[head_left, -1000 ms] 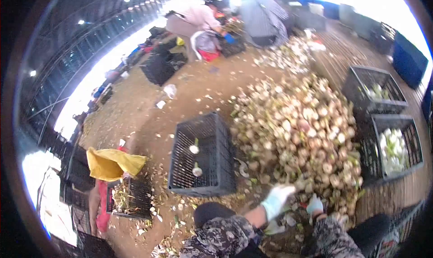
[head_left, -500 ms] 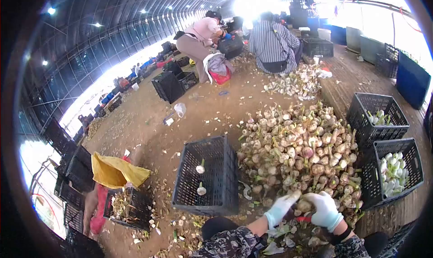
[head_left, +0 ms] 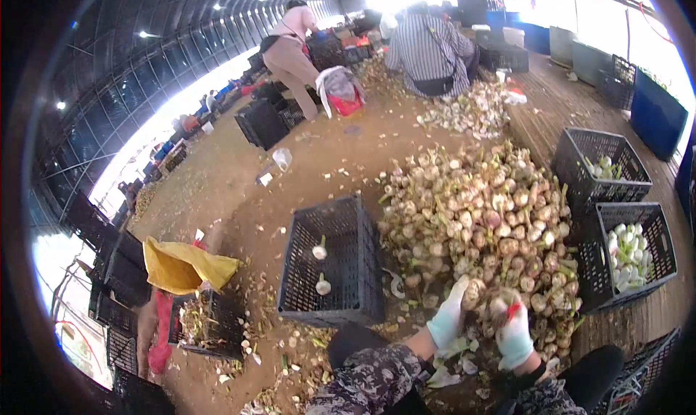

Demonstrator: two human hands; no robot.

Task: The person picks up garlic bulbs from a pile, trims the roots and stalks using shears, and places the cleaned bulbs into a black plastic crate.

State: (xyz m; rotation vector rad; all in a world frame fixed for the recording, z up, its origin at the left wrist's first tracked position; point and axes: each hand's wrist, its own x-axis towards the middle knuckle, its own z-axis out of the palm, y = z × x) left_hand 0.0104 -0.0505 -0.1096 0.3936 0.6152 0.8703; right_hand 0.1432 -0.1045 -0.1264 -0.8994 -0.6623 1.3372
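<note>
rough, dry-skinned bulbs (head_left: 500,230); matt black plastic crate (head_left: 304,270); grooved wood planks (head_left: 558,103); yellow woven-looking sack (head_left: 210,266).

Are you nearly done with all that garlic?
Not nearly, it seems. Two clean white bulbs in the middle crate look done. The left hand holds a browner bulb; the right hand, something red. The big heap looks left to do.

I see one garlic bulb (head_left: 473,292), round and pale brown, at the fingertips of the left hand (head_left: 446,319). A small red thing (head_left: 514,311), its shape blurred, is in the right hand (head_left: 515,341).
</note>
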